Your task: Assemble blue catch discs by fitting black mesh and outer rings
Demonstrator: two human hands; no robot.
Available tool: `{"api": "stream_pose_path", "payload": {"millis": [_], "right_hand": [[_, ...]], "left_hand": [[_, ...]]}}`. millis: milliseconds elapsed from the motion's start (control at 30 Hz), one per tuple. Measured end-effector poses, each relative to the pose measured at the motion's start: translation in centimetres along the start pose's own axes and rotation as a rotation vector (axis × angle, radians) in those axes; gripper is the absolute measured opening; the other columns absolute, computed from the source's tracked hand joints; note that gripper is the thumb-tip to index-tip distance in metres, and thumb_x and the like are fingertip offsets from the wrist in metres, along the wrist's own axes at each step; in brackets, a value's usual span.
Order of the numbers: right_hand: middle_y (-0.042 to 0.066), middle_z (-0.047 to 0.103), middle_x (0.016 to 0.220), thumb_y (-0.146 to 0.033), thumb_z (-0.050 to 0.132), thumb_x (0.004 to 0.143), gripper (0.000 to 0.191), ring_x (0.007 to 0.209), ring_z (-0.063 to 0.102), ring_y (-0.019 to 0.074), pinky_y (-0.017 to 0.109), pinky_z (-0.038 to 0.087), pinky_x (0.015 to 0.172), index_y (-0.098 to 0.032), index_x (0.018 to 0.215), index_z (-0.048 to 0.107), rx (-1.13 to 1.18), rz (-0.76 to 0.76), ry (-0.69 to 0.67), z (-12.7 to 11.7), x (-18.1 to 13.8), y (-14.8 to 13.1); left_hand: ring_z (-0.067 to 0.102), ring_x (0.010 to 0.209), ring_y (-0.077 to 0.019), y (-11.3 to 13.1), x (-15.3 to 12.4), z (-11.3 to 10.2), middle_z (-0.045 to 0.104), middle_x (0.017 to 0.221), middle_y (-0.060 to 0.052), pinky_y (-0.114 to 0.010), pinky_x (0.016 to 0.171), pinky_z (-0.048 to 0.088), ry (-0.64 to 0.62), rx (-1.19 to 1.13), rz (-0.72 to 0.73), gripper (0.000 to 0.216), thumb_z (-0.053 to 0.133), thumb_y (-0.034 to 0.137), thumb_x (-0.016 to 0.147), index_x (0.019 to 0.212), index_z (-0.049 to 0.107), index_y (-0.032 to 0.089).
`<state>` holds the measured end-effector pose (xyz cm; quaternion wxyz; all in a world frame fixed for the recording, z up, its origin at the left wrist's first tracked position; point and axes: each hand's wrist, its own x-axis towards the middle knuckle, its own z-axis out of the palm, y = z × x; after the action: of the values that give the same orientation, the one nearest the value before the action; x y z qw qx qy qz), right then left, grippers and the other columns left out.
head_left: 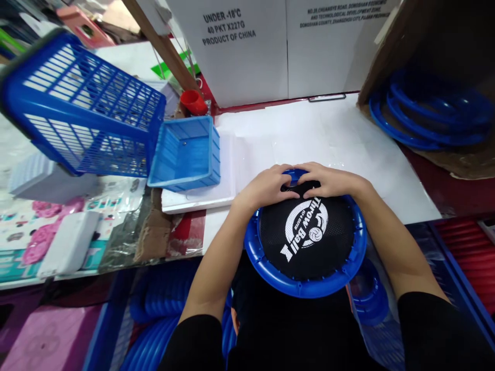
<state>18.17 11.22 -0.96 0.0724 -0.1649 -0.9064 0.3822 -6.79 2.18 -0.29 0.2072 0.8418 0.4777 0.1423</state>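
Observation:
A round throw-ball racket (305, 286) with a blue plastic rim and black printed mesh rests partly over the table's front edge. My left hand (273, 184) is curled over its far rim, thumb on the mesh side. Close beside it, my right hand (327, 180) grips the same rim, with its thumb also bent toward the mesh. Both hands are closed on the rim, their fingertips hidden beyond it. White lettering reading "Throw Ball" lies slanted across the mesh.
Left of the hands, a small blue bin (185, 178) stands on a white slab, beside a tilted blue basket (88, 103) and a red cup (194, 102). Blue rings (421, 121) lie in a cardboard box at right. White cartons (251, 67) stand behind. More blue rings (166, 293) sit below.

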Motion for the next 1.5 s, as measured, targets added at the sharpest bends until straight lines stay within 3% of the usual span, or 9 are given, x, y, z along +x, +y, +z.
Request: {"api": "stream_pose_path", "payload": {"millis": [167,300,400,567,700,1033,1267,1500], "right_hand": [[0.012,0.069,0.137,-0.038,0.076,0.090,0.016,0.134,0.060,0.0355,0.056,0.049,0.115,-0.025,0.093,0.069,0.008,0.035,0.057,-0.1,0.5,-0.2],[0.011,0.075,0.118,-0.039,0.062,0.097,0.017,0.117,0.067,0.0318,0.050,0.050,0.105,-0.024,0.091,0.064,0.008,0.027,0.130,-0.2,1.0,-0.2],[0.010,0.076,0.113,-0.040,0.059,0.098,0.018,0.111,0.068,0.0300,0.046,0.049,0.103,-0.024,0.093,0.065,0.020,0.046,0.204,0.0,1.3,0.0],[0.008,0.076,0.104,-0.038,0.058,0.097,0.017,0.098,0.066,0.0267,0.044,0.050,0.096,-0.024,0.090,0.064,0.033,0.084,0.268,0.3,1.9,0.7],[0.007,0.073,0.099,-0.036,0.060,0.095,0.015,0.097,0.064,0.0256,0.043,0.050,0.096,-0.023,0.090,0.066,0.044,0.096,0.288,0.3,2.3,1.1],[0.007,0.073,0.100,-0.041,0.065,0.092,0.018,0.095,0.064,0.0255,0.044,0.053,0.096,-0.023,0.088,0.067,0.214,0.169,0.211,-0.4,2.8,2.2],[0.008,0.075,0.107,-0.042,0.067,0.091,0.019,0.102,0.066,0.0273,0.045,0.052,0.101,-0.023,0.092,0.070,0.194,0.178,0.188,-0.7,2.9,2.6],[0.007,0.075,0.099,-0.041,0.067,0.089,0.020,0.092,0.066,0.0247,0.040,0.052,0.091,-0.021,0.090,0.071,0.160,0.208,0.236,-0.5,3.0,1.9]], "left_hand": [[0.059,0.139,-0.0327,-0.4,0.3,0.5,0.063,0.150,-0.012,-0.051,0.119,0.048,0.013,-0.130,0.022,0.013,0.069,0.033,0.099,0.099,0.075,0.021],[0.065,0.130,-0.0282,-0.6,0.4,0.1,0.070,0.137,-0.009,-0.048,0.118,0.048,0.133,-0.244,-0.038,0.009,0.068,0.027,0.097,0.093,0.074,0.022],[0.070,0.113,-0.0253,-0.7,0.7,0.0,0.076,0.117,-0.008,-0.044,0.109,0.052,0.242,-0.325,-0.131,0.009,0.072,0.027,0.094,0.090,0.077,0.021],[0.072,0.091,-0.0234,-1.1,1.3,0.7,0.081,0.091,-0.006,-0.038,0.091,0.054,0.284,-0.560,-0.254,0.017,0.076,0.033,0.088,0.088,0.081,0.018],[0.072,0.090,-0.0233,-1.5,1.7,1.1,0.082,0.091,-0.007,-0.036,0.086,0.054,0.306,-0.589,-0.318,0.021,0.078,0.037,0.086,0.088,0.084,0.016],[0.070,0.089,-0.0234,-1.9,2.3,0.3,0.081,0.089,-0.006,-0.037,0.088,0.055,0.210,-0.489,-0.341,0.024,0.068,0.036,0.091,0.089,0.082,0.017],[0.071,0.097,-0.0237,-2.3,2.2,0.2,0.082,0.097,-0.008,-0.040,0.096,0.054,0.166,-0.538,-0.294,0.020,0.070,0.031,0.090,0.092,0.083,0.017],[0.072,0.094,-0.0234,-2.2,2.4,0.5,0.083,0.097,-0.007,-0.038,0.095,0.055,0.222,-0.439,-0.280,0.022,0.067,0.033,0.093,0.092,0.082,0.017]]}}
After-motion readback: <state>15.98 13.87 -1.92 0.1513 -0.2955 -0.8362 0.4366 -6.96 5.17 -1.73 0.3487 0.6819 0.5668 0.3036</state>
